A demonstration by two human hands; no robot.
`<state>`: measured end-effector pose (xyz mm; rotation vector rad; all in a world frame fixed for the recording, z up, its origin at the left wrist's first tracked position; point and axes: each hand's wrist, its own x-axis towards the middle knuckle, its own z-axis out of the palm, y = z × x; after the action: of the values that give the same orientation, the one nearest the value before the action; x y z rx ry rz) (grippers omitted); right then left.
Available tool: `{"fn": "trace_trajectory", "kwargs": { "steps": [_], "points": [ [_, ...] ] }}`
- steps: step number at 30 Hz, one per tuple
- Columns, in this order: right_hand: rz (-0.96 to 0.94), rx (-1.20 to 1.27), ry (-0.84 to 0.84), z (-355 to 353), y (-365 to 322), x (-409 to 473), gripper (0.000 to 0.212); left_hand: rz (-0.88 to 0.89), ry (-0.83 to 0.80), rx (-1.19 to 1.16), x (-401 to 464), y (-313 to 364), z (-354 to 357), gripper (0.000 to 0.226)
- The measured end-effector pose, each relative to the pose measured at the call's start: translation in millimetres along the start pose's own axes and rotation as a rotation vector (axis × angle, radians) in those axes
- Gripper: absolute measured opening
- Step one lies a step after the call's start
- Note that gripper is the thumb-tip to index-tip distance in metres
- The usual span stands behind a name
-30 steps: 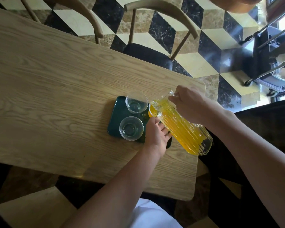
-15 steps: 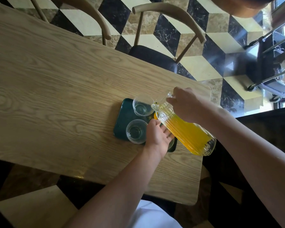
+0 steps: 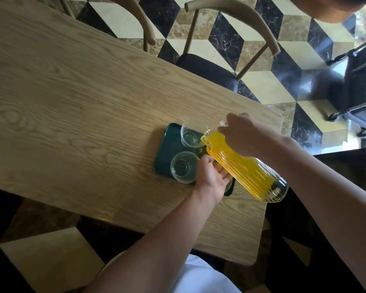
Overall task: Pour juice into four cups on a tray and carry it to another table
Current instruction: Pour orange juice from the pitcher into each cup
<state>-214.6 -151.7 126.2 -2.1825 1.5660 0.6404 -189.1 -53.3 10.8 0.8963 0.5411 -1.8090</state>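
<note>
A dark green tray (image 3: 166, 149) lies on the wooden table (image 3: 72, 106) near its right end. Two clear empty cups stand on the tray's left side: the far cup (image 3: 191, 134) and the near cup (image 3: 184, 167). My right hand (image 3: 244, 134) grips the neck of a ribbed glass pitcher (image 3: 244, 166) of orange juice, tilted with its spout over the tray beside the far cup. My left hand (image 3: 211, 176) rests on the tray's right part with fingers curled around something under the pitcher. The cups on the tray's right side are hidden by my hand and the pitcher.
Two wooden chairs stand across the table, one with a dark seat (image 3: 207, 70). A wheeled metal cart (image 3: 355, 81) is on the chequered floor at the right. A dark surface (image 3: 347, 170) borders the table's right end.
The pitcher's spout has shifted slightly towards the far cup and stays steeply tilted. My left hand has kept its place on the tray's right side.
</note>
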Motion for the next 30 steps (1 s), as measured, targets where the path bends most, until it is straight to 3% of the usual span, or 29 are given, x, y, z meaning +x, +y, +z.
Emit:
{"fn": "trace_trajectory", "kwargs": {
  "steps": [15,22,25,27,30],
  "points": [
    [0.024,0.045,-0.01,11.9,-0.7,16.9,0.022,-0.003,-0.016,-0.026,4.1,-2.1,-6.8,0.04],
    [-0.002,0.047,-0.019,14.5,4.1,25.4,0.032,-0.004,-0.035,-0.031,5.7,-2.2,-9.2,0.034],
    [-0.145,-0.196,-0.034,11.5,3.2,25.1,0.042,-0.01,-0.048,-0.027,4.8,-2.9,-10.1,0.032],
    [-0.313,-0.501,-0.047,8.0,4.6,22.6,0.044,-0.016,-0.056,-0.033,5.4,-2.9,-10.1,0.031],
    [-0.316,-0.669,-0.033,10.5,5.8,27.6,0.045,-0.027,-0.062,-0.052,7.0,-4.5,-10.5,0.032]
  ]
}}
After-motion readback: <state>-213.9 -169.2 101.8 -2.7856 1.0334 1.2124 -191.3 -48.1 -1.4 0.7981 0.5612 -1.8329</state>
